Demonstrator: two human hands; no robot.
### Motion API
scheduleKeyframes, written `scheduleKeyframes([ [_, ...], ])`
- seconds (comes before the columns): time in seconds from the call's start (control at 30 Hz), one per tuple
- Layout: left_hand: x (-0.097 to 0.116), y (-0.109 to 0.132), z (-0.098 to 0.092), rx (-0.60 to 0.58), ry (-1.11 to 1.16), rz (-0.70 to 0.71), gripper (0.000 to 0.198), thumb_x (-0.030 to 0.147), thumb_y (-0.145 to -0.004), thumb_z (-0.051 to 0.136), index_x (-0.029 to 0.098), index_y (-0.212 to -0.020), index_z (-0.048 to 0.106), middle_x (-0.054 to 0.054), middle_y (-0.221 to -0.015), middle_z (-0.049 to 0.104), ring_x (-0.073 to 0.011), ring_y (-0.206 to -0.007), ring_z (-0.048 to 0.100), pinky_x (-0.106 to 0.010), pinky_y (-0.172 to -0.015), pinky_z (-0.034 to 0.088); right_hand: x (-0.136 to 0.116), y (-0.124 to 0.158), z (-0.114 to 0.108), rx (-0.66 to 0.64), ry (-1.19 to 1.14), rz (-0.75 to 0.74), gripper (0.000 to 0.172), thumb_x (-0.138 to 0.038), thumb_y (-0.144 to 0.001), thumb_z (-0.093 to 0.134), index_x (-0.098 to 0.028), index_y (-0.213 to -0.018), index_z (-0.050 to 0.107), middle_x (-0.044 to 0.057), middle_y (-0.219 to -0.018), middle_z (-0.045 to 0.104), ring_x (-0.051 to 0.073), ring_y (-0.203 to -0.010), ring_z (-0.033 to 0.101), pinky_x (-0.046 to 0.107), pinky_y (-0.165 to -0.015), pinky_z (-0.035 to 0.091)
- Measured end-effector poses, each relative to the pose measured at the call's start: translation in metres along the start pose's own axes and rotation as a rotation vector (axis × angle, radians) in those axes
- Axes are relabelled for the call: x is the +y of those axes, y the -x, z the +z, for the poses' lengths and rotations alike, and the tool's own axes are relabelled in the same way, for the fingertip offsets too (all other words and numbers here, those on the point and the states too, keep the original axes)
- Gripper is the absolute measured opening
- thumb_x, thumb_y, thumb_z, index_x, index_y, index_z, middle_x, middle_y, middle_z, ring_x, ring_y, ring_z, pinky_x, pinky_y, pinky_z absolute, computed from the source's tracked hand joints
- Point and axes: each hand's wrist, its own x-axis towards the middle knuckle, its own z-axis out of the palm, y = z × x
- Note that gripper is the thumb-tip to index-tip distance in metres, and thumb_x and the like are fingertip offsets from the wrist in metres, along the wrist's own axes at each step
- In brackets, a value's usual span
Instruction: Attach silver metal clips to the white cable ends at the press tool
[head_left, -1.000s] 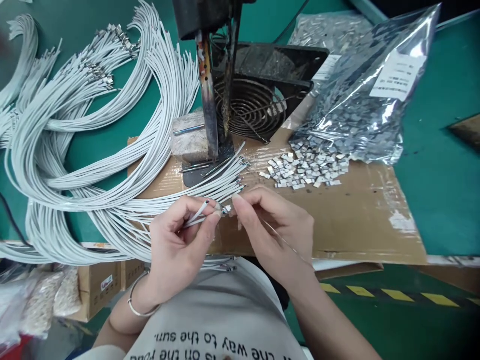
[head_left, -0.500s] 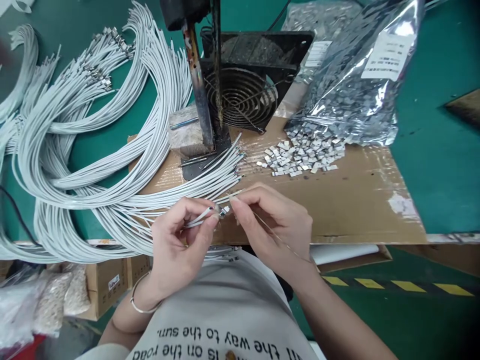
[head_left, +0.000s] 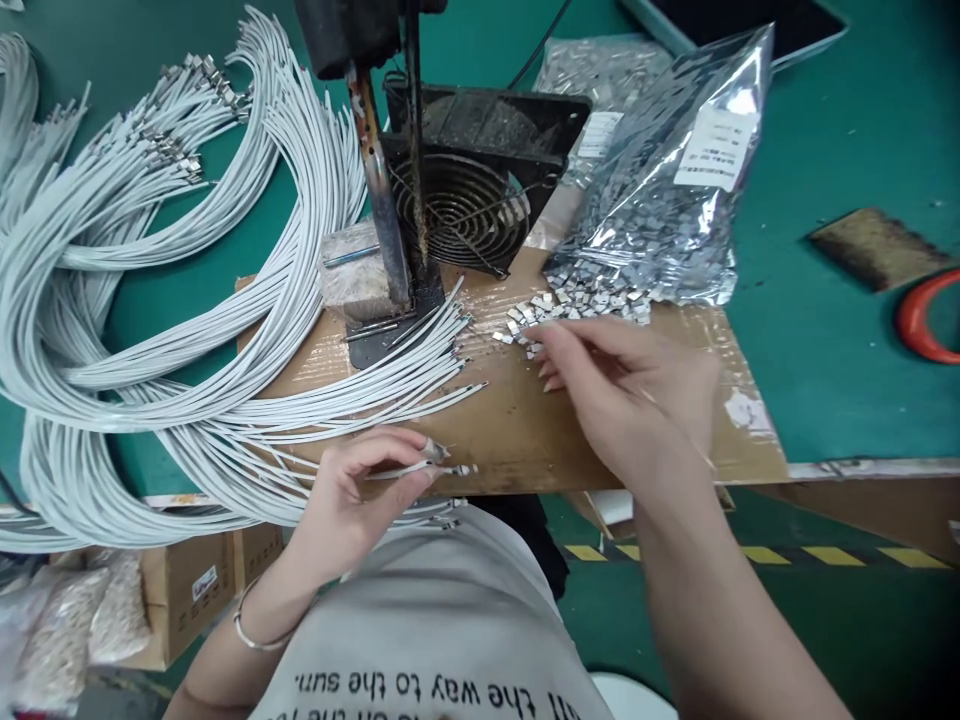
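Note:
My left hand is low at the cardboard's front edge, thumb and index finger pinched on a white wire. A small metal terminal shows at that wire's tip, beyond the fingertips. A pale covering wraps the index fingertip. My right hand, partly blurred, reaches over a pile of small metal terminals. Its thumb and index tips come together at the pile's left edge; whether a terminal is between them I cannot make out. A thin strand runs across this hand. Loose white wires fan out beyond my left hand.
Bundled white wires cover the left. A soldering stand with a pale block rises mid-table before a black fan. Behind the pile leans a silvery bag. A brown pad and red ring-shaped handle lie right.
My right hand has left the wire tip by my left hand and moved right and away to the terminal pile. My left hand keeps its pinch, slightly lower. The view has shifted right.

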Motion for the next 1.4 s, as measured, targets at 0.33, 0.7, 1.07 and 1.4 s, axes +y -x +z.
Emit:
scheduleKeyframes([
  [0.33,0.01,-0.007,-0.001,0.038,0.168,-0.148,0.003,0.021,-0.094,0.08,0.021,-0.096,0.081,-0.001,-0.082,0.076,-0.0071,-0.066,0.061,-0.014,-0.058,0.048,-0.012,-0.006,0.003,-0.184,0.553,-0.194,0.012,-0.023,-0.082,0.058,-0.02,-0.082,0.07,0.008,-0.072,0.073,0.022,-0.062,0.065,0.035,-0.061,0.039],
  [0.7,0.021,-0.016,0.001,0.05,0.22,-0.112,0.008,0.023,-0.097,0.077,0.018,-0.091,0.073,0.003,-0.071,0.065,-0.005,-0.058,0.052,-0.014,-0.053,0.042,-0.019,0.038,0.01,-0.135,-0.194,0.195,0.01,-0.031,-0.085,0.083,-0.022,-0.089,0.08,0.0,-0.071,0.078,0.015,-0.058,0.075,0.023,-0.055,0.062],
  [1.07,0.024,-0.018,0.002,0.087,0.186,-0.086,0.019,0.032,-0.098,0.076,0.018,-0.086,0.072,0.003,-0.063,0.059,-0.0089,-0.056,0.048,-0.021,-0.053,0.039,-0.037,0.05,0.029,-0.354,-0.562,0.062,0.02,-0.015,-0.094,0.076,-0.03,-0.102,0.086,-0.001,-0.078,0.074,0.009,-0.058,0.062,0.021,-0.049,0.051],
  [1.4,0.021,-0.019,0.005,0.106,0.185,-0.044,0.017,0.025,-0.094,0.08,0.018,-0.084,0.069,0.0,-0.077,0.07,-0.0108,-0.069,0.06,-0.021,-0.066,0.049,-0.038,0.048,0.032,-0.408,-0.777,0.284,0.016,-0.018,-0.09,0.078,-0.031,-0.091,0.088,-0.004,-0.065,0.069,0.007,-0.046,0.056,0.018,-0.042,0.049],
])
